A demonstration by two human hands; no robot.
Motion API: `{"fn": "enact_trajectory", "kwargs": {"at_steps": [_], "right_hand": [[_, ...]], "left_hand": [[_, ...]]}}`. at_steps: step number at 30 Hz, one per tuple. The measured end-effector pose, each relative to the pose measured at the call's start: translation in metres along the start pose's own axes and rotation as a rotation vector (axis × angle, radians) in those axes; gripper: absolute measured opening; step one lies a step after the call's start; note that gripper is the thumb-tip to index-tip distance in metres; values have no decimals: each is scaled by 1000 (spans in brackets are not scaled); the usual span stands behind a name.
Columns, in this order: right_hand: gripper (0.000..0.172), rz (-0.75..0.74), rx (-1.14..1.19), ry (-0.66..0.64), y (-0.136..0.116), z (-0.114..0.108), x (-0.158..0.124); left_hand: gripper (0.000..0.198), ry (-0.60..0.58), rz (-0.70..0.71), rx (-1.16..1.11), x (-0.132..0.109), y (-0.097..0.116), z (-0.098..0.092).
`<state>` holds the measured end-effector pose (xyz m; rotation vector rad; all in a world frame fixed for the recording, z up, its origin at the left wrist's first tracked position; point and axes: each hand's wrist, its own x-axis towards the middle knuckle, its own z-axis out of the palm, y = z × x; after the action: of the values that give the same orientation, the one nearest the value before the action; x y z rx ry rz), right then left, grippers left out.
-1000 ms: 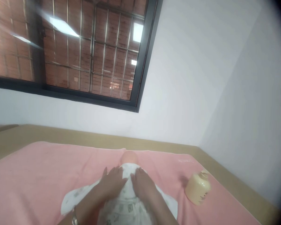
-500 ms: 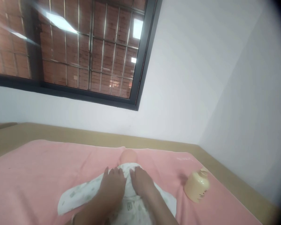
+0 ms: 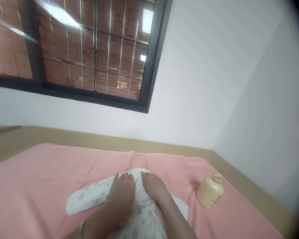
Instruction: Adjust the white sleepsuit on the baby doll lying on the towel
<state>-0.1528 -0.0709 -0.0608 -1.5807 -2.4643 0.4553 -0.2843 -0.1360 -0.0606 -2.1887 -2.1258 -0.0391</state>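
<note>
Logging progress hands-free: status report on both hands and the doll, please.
Left hand and right hand flat on white printed baby garment, grips open. Peach-headed baby doll on pink towel. Cream-yellow round bottle apart, right.

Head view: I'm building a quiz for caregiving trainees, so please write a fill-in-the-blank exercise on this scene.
1. The left hand and right hand lie flat on the doll, which wears a ____ printed garment.
2. The doll lies on a ____ towel.
3. The cream bottle is nearest the ____ hand.
Missing words: white; pink; right.
</note>
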Motion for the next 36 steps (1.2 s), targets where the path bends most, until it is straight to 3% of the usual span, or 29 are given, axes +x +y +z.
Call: {"fn": "enact_trajectory", "kwargs": {"at_steps": [4, 8, 11, 15, 19, 23, 28, 36], "right_hand": [[53, -59, -85, 10, -16, -11, -24], [46, -167, -88, 12, -32, -18, -47], [50, -91, -68, 13, -20, -12, -30], [59, 1, -29, -44, -1, -2, -3], [50, -85, -115, -9, -13, -8, -22], [45, -132, -109, 9, -25, -10, -36], [64, 63, -30, 23, -7, 10, -1], [63, 128, -10, 114, 7, 29, 19]], "left_hand": [[29, -47, -21, -112, 11, -14, 0], [37, -91, -110, -209, 21, -26, 4], [27, -34, -28, -63, 12, -13, 2], [30, 2, -20, -17, -1, 4, -4], [23, -48, -9, -119, 11, -9, 2], [35, -41, -162, -312, 30, -22, 20], [42, 123, -276, -343, 36, -15, 34], [42, 131, -303, -420, 39, -18, 38]]}}
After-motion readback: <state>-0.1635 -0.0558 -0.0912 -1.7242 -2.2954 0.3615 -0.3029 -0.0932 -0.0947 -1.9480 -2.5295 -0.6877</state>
